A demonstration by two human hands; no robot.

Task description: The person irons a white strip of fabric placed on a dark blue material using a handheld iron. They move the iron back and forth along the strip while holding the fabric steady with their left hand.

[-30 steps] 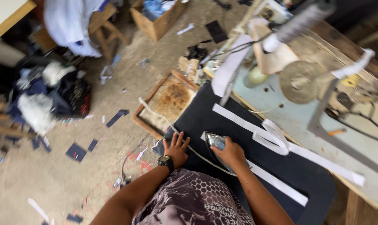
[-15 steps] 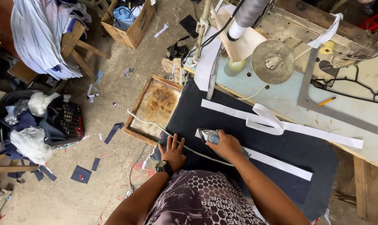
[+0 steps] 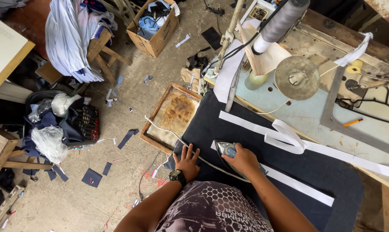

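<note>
Right hand (image 3: 244, 160) clenched around iron (image 3: 227, 151), left hand (image 3: 187, 162) splayed flat on dark cloth (image 3: 246, 133); clothes-stuffed box (image 3: 153, 26) well apart.

head-worn view, steeply downward, near, over ironing pad (image 3: 314, 172)

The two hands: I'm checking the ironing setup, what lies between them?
In the head view, a braided cord crosses dark cloth between left hand and right hand.

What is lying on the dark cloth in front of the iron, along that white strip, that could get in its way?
Nothing visible lies on the white strip ahead of the iron held by the right hand. The looped white band lies beside it, farther up the dark cloth.
</note>
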